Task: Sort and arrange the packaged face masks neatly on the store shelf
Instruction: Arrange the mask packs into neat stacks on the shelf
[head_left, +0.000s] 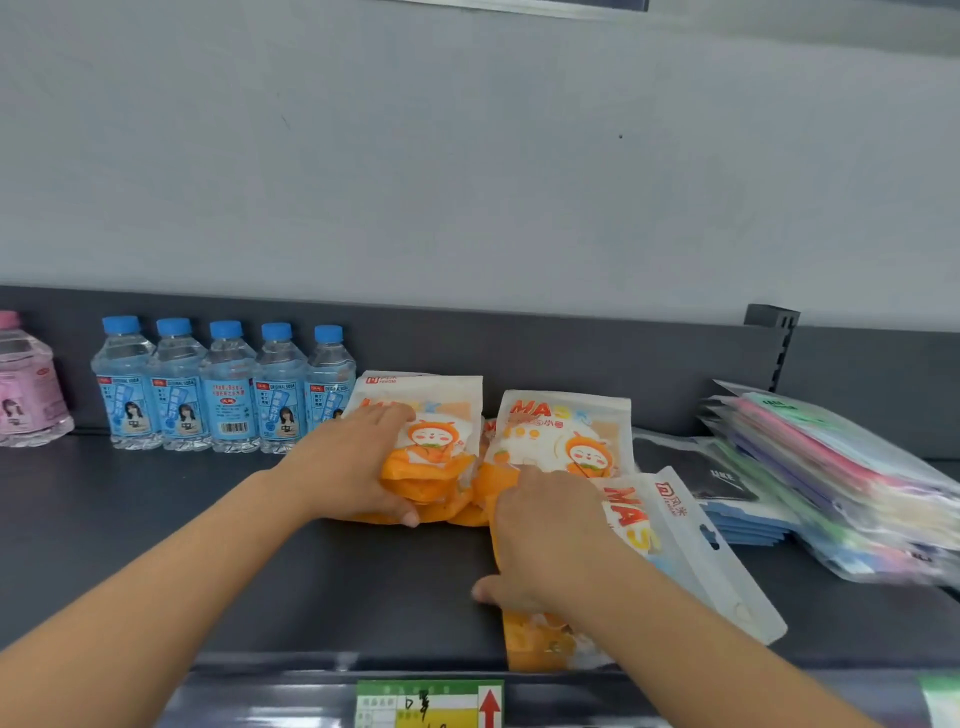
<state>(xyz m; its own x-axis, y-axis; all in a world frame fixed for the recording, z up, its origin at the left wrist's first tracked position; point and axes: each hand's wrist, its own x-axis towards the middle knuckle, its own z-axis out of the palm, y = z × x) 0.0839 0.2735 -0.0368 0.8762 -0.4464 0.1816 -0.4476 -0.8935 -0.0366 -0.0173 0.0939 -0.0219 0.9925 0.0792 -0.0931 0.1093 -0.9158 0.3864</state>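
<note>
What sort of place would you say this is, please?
Most likely a shop: a dark shelf with a price tag on its front edge, a row of water bottles, and mask packs.

Both forearms extended, left hand (358, 462) curled in grip, right hand (545, 540) flat, palm down
</note>
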